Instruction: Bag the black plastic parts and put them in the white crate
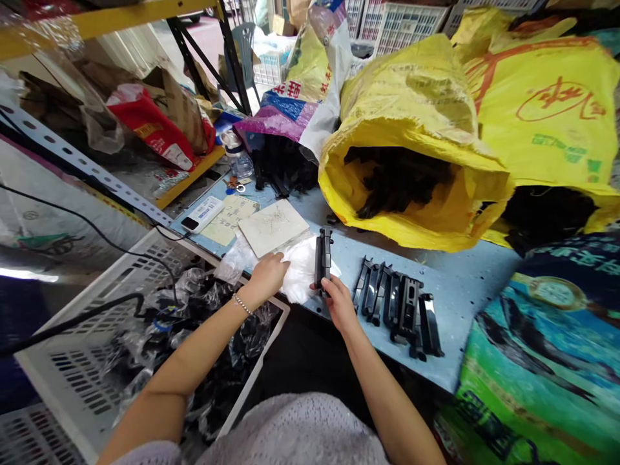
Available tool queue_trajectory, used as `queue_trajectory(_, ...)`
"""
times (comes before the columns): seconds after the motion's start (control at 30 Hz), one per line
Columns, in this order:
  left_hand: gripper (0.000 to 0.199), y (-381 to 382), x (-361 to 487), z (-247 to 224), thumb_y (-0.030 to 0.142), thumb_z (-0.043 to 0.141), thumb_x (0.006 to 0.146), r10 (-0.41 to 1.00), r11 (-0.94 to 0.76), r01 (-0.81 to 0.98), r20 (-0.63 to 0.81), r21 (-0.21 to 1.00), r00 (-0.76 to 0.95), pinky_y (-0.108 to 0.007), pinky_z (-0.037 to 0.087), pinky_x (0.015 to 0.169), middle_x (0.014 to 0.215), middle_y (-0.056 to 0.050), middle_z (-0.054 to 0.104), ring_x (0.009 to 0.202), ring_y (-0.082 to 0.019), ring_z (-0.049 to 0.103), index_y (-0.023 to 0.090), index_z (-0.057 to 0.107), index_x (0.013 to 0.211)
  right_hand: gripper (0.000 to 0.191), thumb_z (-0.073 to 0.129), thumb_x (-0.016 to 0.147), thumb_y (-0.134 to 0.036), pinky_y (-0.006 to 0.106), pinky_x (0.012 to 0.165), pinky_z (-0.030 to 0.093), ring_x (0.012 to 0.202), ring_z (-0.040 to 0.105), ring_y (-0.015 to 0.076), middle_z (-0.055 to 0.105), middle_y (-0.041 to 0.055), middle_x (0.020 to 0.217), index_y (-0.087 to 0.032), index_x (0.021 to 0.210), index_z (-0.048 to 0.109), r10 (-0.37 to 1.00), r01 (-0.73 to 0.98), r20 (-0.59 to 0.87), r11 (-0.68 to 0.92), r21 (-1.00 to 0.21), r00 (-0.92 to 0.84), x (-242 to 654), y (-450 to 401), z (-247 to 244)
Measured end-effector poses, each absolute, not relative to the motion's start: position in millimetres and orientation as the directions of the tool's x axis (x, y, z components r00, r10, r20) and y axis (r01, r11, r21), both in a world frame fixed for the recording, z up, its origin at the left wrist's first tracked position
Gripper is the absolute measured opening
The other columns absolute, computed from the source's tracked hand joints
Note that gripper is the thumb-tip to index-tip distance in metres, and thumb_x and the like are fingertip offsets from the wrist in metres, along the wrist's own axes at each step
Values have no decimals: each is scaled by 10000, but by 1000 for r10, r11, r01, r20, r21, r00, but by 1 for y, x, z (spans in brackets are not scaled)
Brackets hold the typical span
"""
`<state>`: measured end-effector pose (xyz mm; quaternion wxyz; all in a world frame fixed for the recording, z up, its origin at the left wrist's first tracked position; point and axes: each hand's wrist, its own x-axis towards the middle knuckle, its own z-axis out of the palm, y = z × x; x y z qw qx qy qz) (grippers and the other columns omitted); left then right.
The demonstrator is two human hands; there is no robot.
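Observation:
My right hand [336, 298] grips the lower end of a black plastic part [323, 255], which stands nearly upright above the table's front edge. My left hand [269, 276] has its fingers pressed together at the white plastic bags [301, 274]; whether a bag is between the fingertips is too small to tell. A beige card [274, 227] lies on top of the bags, just beyond my left hand. Several similar black parts [394, 303] lie side by side in a row on the blue table [450, 284], to the right of my right hand.
Open yellow sacks [411, 103] with black parts inside stand along the back. A white crate [62, 342] of bagged black parts sits at the left, below my left arm. A phone [202, 214], keys [234, 185] and a bottle [237, 155] are at the back left. A green-blue sack [547, 349] stands right.

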<state>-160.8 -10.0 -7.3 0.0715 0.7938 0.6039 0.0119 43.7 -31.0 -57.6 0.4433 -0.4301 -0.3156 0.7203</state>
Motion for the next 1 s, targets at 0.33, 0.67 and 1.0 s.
queue_trajectory(0.33, 487, -4, -163, -14, 52, 474, 853, 949, -314, 861, 126, 401, 288, -311, 528, 930, 1303, -77, 601, 1119, -199, 611, 199, 572, 1306, 464, 570, 827, -565, 247, 511, 436, 545, 550, 130, 591, -7, 633, -157, 1032, 653, 809, -548, -341, -579, -604, -479, 67, -54, -36)
queue_trajectory(0.67, 773, -56, -140, -12, 2, 382, 855, 820, -545, 589, 233, 597, 523, -363, 375, 1157, 1563, -92, 321, 1427, -195, 356, 255, 161, 1551, 476, 466, 865, -608, 191, 352, 190, 373, 212, 63, 325, -100, 504, -153, 902, 600, 671, -285, -428, -685, -670, -605, 53, -55, -48)
queue_trajectory(1.0, 446, -144, -165, 37, 183, 530, 910, 874, -370, 652, 9, 662, 486, -309, 507, 998, 1264, -59, 627, 1166, -185, 604, 305, 545, 1339, 462, 543, 925, -445, 297, 742, 473, 828, 625, 194, 673, 39, 931, -214, 1324, 507, 804, 497, -219, 107, -861, -553, 94, -72, 11)
